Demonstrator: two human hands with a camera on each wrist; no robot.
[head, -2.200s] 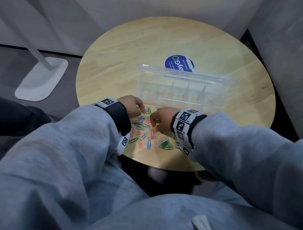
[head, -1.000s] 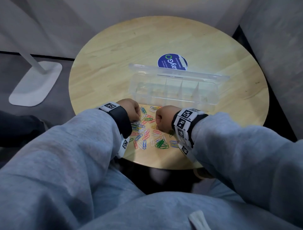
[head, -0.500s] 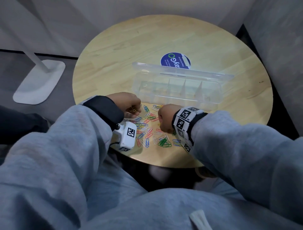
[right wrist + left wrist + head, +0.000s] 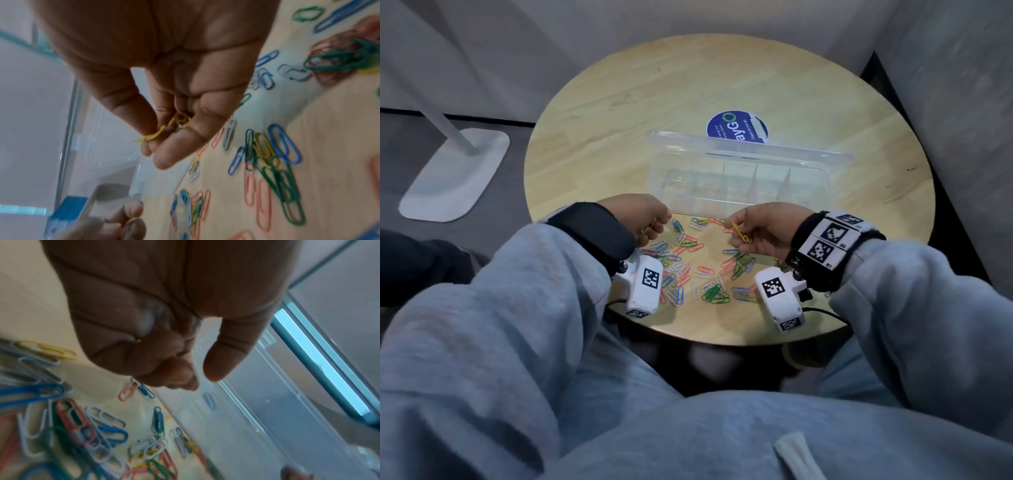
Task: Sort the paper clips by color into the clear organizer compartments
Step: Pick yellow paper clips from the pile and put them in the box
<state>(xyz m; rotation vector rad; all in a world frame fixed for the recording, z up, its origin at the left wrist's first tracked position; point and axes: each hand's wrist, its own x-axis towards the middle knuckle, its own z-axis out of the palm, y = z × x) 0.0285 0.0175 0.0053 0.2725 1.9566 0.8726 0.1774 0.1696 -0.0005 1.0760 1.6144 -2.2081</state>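
Observation:
A mixed pile of coloured paper clips (image 4: 688, 267) lies on the round wooden table (image 4: 619, 102), just in front of the clear organizer (image 4: 739, 181), whose lid stands open and whose compartments look empty. My left hand (image 4: 659, 224) hovers over the pile's left side with fingers curled on a yellow clip (image 4: 645, 229); in the left wrist view only a yellow tip (image 4: 138, 341) shows in the curled fingers of the left hand (image 4: 200, 381). My right hand (image 4: 734, 228) pinches yellow clips (image 4: 741, 233) above the pile's right side. The right wrist view shows the right hand (image 4: 156, 146) pinching the yellow clips (image 4: 180, 121).
A round blue sticker (image 4: 738, 128) lies behind the organizer. A white stand base (image 4: 455, 174) sits on the floor to the left, and a grey wall (image 4: 962, 102) closes in on the right. The pile reaches close to the table's near edge (image 4: 722, 341).
Both hands have lifted off the pile and turned from knuckles-up fists, so the yellow clips they hold now show. The wrist cameras have swung into view.

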